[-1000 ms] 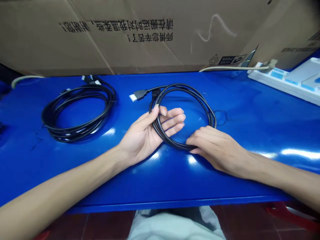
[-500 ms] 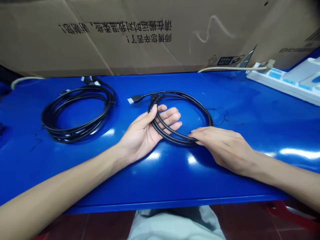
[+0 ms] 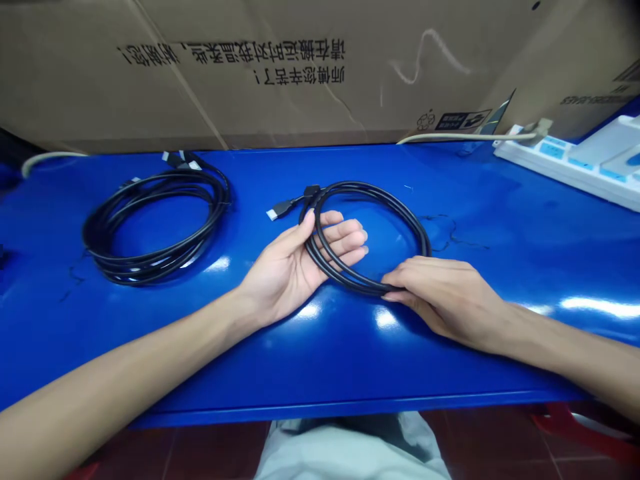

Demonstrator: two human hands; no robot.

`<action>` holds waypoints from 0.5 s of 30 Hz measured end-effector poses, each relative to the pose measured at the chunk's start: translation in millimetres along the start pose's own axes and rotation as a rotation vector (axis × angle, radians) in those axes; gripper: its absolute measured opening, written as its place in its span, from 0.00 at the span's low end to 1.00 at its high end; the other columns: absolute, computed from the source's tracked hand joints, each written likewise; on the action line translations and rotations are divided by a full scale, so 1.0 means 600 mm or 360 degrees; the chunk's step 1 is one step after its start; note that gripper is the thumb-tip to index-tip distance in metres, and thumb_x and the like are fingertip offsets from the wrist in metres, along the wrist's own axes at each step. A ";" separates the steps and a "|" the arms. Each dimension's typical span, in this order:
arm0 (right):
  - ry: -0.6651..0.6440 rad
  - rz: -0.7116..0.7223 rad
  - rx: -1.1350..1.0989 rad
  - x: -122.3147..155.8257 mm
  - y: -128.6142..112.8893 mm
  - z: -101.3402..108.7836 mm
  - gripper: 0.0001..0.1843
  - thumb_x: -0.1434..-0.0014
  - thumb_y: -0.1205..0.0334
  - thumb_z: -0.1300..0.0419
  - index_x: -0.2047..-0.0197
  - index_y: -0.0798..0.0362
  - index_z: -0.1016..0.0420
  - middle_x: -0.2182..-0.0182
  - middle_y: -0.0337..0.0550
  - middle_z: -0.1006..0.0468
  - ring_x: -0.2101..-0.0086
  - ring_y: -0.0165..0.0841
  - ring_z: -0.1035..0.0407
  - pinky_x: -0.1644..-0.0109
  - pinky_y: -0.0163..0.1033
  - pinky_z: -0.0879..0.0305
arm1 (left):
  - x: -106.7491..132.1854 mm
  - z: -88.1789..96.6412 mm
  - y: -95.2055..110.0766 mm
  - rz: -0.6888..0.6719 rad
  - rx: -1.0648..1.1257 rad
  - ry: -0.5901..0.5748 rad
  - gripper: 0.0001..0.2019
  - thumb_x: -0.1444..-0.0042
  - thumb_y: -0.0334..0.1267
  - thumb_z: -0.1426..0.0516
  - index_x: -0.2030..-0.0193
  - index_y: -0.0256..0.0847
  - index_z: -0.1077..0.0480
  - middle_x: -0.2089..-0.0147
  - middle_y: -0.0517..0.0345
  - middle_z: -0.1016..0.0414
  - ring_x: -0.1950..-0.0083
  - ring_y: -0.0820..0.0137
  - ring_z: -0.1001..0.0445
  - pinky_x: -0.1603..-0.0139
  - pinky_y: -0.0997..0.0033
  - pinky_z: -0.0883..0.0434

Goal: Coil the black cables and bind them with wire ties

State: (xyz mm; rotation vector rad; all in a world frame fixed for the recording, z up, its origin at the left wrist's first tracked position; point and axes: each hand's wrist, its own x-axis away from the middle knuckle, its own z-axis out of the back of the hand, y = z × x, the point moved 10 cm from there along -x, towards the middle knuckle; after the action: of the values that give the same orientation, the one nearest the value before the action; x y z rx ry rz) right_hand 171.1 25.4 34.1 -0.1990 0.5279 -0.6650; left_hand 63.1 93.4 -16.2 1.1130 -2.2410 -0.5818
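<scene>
Left hand (image 3: 295, 267) lay palm-up at mid-table (image 3: 320, 360), forearm angled in from the near left edge. Fingers were stretched flat under the cable coil (image 3: 400, 207), with the thumb pressing the strands down: a loose clamp. Right hand (image 3: 445, 300) was palm-down, fingertips pinching the coil's near arc. The coil sat flat at the table centre, its plug (image 3: 279, 209) sticking out toward the table's left. A second coil (image 3: 155, 223) lay on the table's left part and a power strip (image 3: 565, 163) at its far right corner.

Blue table (image 3: 320, 360) carries left coil (image 3: 150, 264), right coil (image 3: 370, 191), perhaps a power strip (image 3: 565, 167).
</scene>
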 end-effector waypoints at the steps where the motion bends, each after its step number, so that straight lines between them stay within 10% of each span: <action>1: -0.0010 0.0002 0.0004 0.000 0.000 0.000 0.06 0.31 0.63 0.47 0.57 0.54 0.30 0.68 0.42 0.23 0.69 0.32 0.30 0.62 0.36 0.34 | 0.000 0.002 0.000 0.0013 -0.0028 0.0009 0.22 0.29 0.36 0.60 0.61 0.32 0.27 0.63 0.50 0.20 0.62 0.70 0.19 0.55 0.66 0.20; 11: -0.0097 -0.0007 -0.0082 -0.002 -0.001 0.001 0.10 0.30 0.64 0.52 0.56 0.56 0.31 0.70 0.44 0.28 0.70 0.34 0.36 0.64 0.39 0.38 | 0.005 0.023 0.014 0.0210 -0.1311 0.0055 0.30 0.35 0.58 0.54 0.70 0.32 0.26 0.73 0.44 0.21 0.76 0.63 0.22 0.78 0.70 0.26; 15: -0.0077 -0.0002 -0.0024 -0.004 -0.003 0.003 0.12 0.30 0.60 0.51 0.60 0.56 0.29 0.72 0.43 0.29 0.70 0.34 0.37 0.64 0.38 0.40 | 0.011 0.016 0.069 -0.0175 -0.2437 0.0202 0.34 0.36 0.59 0.54 0.87 0.38 0.34 0.88 0.55 0.34 0.86 0.73 0.35 0.80 0.75 0.40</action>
State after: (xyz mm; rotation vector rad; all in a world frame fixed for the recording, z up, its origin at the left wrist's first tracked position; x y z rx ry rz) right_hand 169.5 25.4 37.5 -0.2290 0.4867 -0.6563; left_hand 30.0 112.1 3.5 0.3748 -0.9884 -1.7334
